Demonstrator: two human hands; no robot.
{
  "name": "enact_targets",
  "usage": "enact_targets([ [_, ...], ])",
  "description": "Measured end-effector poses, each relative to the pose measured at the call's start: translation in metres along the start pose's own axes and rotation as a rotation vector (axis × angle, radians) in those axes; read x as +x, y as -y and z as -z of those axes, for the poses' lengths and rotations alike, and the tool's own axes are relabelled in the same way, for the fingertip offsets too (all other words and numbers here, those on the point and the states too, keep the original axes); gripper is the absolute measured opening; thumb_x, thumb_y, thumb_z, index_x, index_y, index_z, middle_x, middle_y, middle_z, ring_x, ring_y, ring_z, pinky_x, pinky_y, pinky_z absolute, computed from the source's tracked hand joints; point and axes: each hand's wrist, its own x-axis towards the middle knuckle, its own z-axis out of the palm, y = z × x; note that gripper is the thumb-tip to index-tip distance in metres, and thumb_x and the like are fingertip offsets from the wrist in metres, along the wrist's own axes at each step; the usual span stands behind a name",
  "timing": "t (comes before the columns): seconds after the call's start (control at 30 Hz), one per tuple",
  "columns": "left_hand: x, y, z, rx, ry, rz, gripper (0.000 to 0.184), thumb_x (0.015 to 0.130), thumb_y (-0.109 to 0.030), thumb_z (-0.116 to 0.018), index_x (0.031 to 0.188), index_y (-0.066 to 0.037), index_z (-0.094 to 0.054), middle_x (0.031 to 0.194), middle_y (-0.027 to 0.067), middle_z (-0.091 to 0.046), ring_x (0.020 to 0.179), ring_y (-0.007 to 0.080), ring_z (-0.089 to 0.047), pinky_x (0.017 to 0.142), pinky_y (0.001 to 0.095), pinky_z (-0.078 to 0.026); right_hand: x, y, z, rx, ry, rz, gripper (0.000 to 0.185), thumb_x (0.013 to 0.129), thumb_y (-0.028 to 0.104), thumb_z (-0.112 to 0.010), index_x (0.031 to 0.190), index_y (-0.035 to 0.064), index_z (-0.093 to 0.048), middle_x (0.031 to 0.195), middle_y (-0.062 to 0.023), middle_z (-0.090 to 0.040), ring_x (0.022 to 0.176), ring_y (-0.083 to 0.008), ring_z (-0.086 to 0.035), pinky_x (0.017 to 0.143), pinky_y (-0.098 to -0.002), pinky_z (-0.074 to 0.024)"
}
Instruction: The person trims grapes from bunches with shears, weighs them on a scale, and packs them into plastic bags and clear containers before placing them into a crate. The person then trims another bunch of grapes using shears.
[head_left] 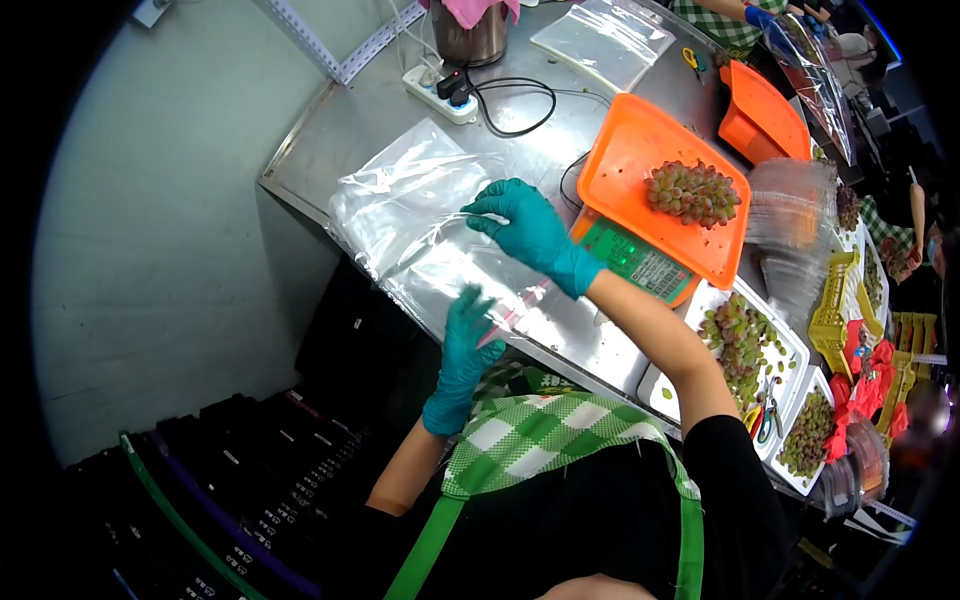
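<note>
While we look down through the head camera, we see the person's right grip point(478, 213), a hand in a teal glove, with thumb and fingers pinching the clear plastic bag point(455, 232) near its upper part. The left grip point(478, 325), gloved alike, is at the bag's near end beside a pink strip point(515, 312); its fingers are blurred and its thumb stands apart from them, so we cannot tell whether it holds the film. The bag lies at the near edge of the metal desk point(330, 130), overlapping more clear, crinkled film point(400, 170) to the left.

To the right of the hands, we find a scale point(637, 262) with a lit green display, partly covered by an orange tray point(620, 150). A cluster of plump, reddish-green leaves point(692, 194) lies in that tray. Nearer the person, a white tray point(793, 345) holds more such plants point(738, 340), and scissors point(769, 418) lie at its near end.

Toward the far side, we make out a white power strip point(440, 95) with a black cable point(515, 133), a metal pot point(470, 42) topped by a pink cloth point(480, 10), and a flat stack of clear sheets point(605, 40).
</note>
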Motion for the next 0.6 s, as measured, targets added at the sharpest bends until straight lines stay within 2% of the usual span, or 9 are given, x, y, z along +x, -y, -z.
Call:
enact_targets([
  [0.03,0.013,-0.009,-0.011,-0.013,-0.027,-0.175,0.074,0.068,-0.015,-0.071,0.126,-0.004,-0.027,0.132,0.0088,-0.026,0.118,0.0223,-0.034,0.094,0.0354,-0.034,-0.002,0.017,0.007,-0.074,-0.009,-0.019,0.016,0.070,0.019,-0.065,0.084,0.0122,-0.065,0.084,-0.0064,-0.058,0.080,-0.0233,-0.054,0.072,-0.0330,-0.0437],
  [0.07,0.024,-0.023,-0.023,-0.034,-0.131,-0.153,0.089,0.062,-0.024,-0.076,0.130,-0.006,-0.021,0.134,0.0090,-0.020,0.123,0.0240,-0.026,0.099,0.0377,-0.028,-0.005,0.030,0.012,-0.122,-0.018,0.004,0.017,0.070,0.019,-0.065,0.086,0.0130,-0.065,0.086,-0.0063,-0.057,0.079,-0.0235,-0.054,0.071,-0.0330,-0.0439],
  [0.1,0.032,-0.017,-0.024,0.044,-0.130,-0.327,0.075,0.071,-0.021,-0.068,0.129,-0.005,-0.023,0.132,0.0087,-0.024,0.119,0.0221,-0.032,0.096,0.0346,-0.032,-0.011,0.039,0.015,-0.176,-0.030,0.022,0.019,0.070,0.019,-0.064,0.087,0.0138,-0.064,0.088,-0.0062,-0.057,0.079,-0.0237,-0.054,0.070,-0.0329,-0.0441],
  [0.17,0.048,-0.048,-0.048,-0.312,-0.398,-0.262,0.051,0.083,-0.004,-0.049,0.129,-0.003,-0.026,0.111,0.0092,-0.047,0.100,0.0166,-0.048,0.083,0.0249,-0.041,-0.026,0.048,0.016,-0.044,-0.046,-0.031,0.027,0.070,0.022,-0.063,0.096,0.0146,-0.061,0.092,-0.0059,-0.055,0.081,-0.0240,-0.054,0.069,-0.0331,-0.0445],
  [0.23,0.054,-0.059,-0.051,-0.046,-0.401,-0.266,0.030,0.086,-0.004,-0.044,0.116,0.000,-0.044,0.096,0.0065,-0.053,0.086,0.0133,-0.051,0.076,0.0244,-0.042,-0.033,0.060,0.032,-0.003,-0.067,-0.075,0.036,0.072,0.025,-0.062,0.106,0.0151,-0.055,0.092,-0.0062,-0.054,0.083,-0.0245,-0.053,0.069,-0.0333,-0.0447],
  [0.3,0.056,-0.063,-0.059,0.069,-0.504,-0.379,0.013,0.087,-0.008,-0.045,0.088,-0.001,-0.056,0.084,0.0047,-0.055,0.079,0.0113,-0.050,0.072,0.0239,-0.041,-0.040,0.062,0.053,0.104,-0.083,0.053,0.048,0.075,0.032,-0.061,0.119,0.0177,-0.047,0.095,-0.0067,-0.053,0.086,-0.0245,-0.053,0.072,-0.0331,-0.0447],
  [0.4,0.044,-0.078,-0.078,0.096,-0.265,-0.434,0.010,0.084,-0.011,-0.051,0.078,-0.003,-0.053,0.076,0.0030,-0.053,0.071,0.0111,-0.050,0.069,0.0234,-0.041,-0.058,0.060,0.079,0.283,0.067,0.012,0.049,0.074,0.033,-0.061,0.119,0.0203,-0.047,0.092,-0.0037,-0.058,0.082,-0.0208,-0.056,0.069,-0.0329,-0.0452],
  [0.43,0.041,-0.086,-0.088,0.078,-0.171,-0.455,0.012,0.083,-0.013,-0.053,0.074,-0.004,-0.052,0.072,0.0018,-0.052,0.069,0.0109,-0.050,0.067,0.0231,-0.041,-0.062,0.061,0.088,0.223,0.045,0.017,0.041,0.074,0.028,-0.062,0.112,0.0182,-0.052,0.087,-0.0047,-0.060,0.077,-0.0196,-0.058,0.066,-0.0318,-0.0460],
  [0.6,0.044,-0.107,-0.140,0.100,0.046,-0.462,0.026,0.072,-0.020,-0.065,0.061,-0.007,-0.045,0.062,-0.0024,-0.042,0.057,0.0069,-0.040,0.050,0.0211,-0.032,-0.093,0.055,0.136,0.698,-0.155,-0.085,0.024,0.076,0.007,-0.061,0.100,0.0056,-0.058,0.082,-0.0067,-0.061,0.070,-0.0132,-0.059,0.063,-0.0252,-0.0466],
])
